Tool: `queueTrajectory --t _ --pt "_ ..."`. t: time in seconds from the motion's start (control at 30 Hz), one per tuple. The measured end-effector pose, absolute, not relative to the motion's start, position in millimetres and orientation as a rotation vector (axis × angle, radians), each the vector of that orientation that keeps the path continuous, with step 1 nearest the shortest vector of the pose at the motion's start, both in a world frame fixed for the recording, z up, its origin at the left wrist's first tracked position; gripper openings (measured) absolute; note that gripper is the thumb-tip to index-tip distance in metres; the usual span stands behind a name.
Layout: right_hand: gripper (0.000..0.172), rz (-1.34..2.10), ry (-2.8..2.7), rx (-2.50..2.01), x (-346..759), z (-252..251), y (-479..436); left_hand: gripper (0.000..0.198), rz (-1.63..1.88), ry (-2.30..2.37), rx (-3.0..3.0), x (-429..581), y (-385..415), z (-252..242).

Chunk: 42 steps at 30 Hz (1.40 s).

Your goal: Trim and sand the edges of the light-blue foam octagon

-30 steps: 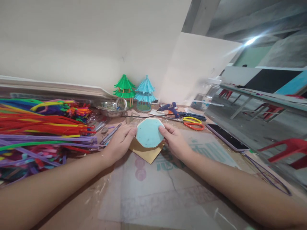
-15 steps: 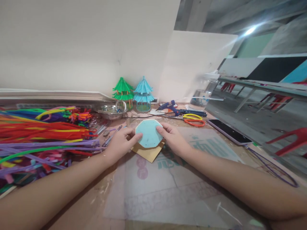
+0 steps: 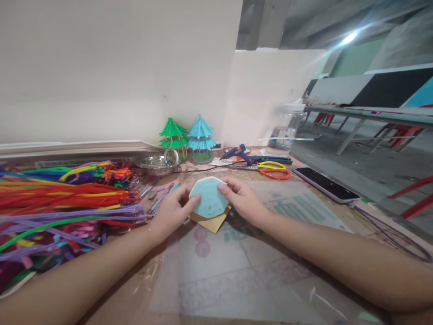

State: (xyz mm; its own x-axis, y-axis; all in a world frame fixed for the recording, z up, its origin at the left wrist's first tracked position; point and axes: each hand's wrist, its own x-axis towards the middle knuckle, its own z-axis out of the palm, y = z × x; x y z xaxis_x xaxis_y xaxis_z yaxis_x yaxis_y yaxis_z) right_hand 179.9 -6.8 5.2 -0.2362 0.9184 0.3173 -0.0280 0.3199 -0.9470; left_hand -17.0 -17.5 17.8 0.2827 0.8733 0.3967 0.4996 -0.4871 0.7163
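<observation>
Between my two hands is a light-blue, many-sided flat piece (image 3: 210, 198) with a pale edge and small dark dots near its rim. My left hand (image 3: 176, 205) grips its left side, thumb on top and fingers behind. On the opposite side my right hand (image 3: 238, 196) pinches it the same way. Beneath the piece a yellow-brown square sheet (image 3: 214, 223) pokes out with one corner toward me; I cannot tell whether the hands touch it. A printed translucent plastic sheet (image 3: 250, 280) covers the table under my hands.
Pipe cleaners (image 3: 67, 194) of many colours pile up at left, beside a metal bowl (image 3: 157, 166). Behind stand a green tiered-roof model (image 3: 173, 135) and a blue one (image 3: 201, 135). A glue gun (image 3: 238, 153), scissors (image 3: 274, 170), a bottle (image 3: 287, 126) and a phone (image 3: 326, 184) lie or stand rightward.
The blue piece is tipped flatter and sits slightly lower in view, still between both hands. The camera view has shifted a little; the other things keep their places on the table.
</observation>
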Motion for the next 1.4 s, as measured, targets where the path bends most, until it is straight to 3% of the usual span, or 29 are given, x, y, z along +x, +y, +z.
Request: queueTrajectory --t 0.13,0.4,0.47,0.6,0.7,0.87,1.03,1.13,1.23,1.4 --pt "0.036 1.115 -1.516 -0.831 178.7 8.1 -11.7 0.022 1.197 1.176 2.062 -16.2 -25.2 20.4" --pt "0.012 0.714 -1.831 -0.836 180.9 50.0 -52.5 0.008 1.277 0.932 2.529 -15.9 -54.8 35.8" --pt "0.013 0.677 -1.874 -0.821 182.0 58.8 -55.9 0.007 1.273 0.908 2.592 -16.5 -57.6 38.0" --pt "0.037 0.829 -1.727 -0.792 187.4 65.4 -48.8 0.007 1.281 0.863 2.604 -18.0 -59.6 39.0" --pt "0.031 0.932 -1.631 -0.690 192.8 67.2 -44.7 0.007 1.272 0.895 2.575 -18.3 -60.9 39.5" --pt "0.032 0.934 -1.739 -0.633 195.3 68.8 -43.4 0.012 1.315 1.018 2.099 -13.4 -52.1 45.1" --pt "0.048 1.181 -1.575 -0.648 188.1 50.8 -29.7 0.025 1.342 1.051 1.538 -4.8 -43.3 46.2" --pt "0.038 1.175 -1.660 -0.670 182.2 36.1 -30.5 0.029 1.179 1.001 1.435 -2.0 -45.2 43.1" --pt "0.025 1.018 -1.733 -0.716 180.3 31.5 -35.6 0.027 1.126 1.039 1.661 -4.8 -42.5 41.6" --pt "0.025 1.022 -1.485 -0.971 194.6 46.1 -20.7 0.022 0.793 1.116 2.600 -16.9 -23.7 34.4"
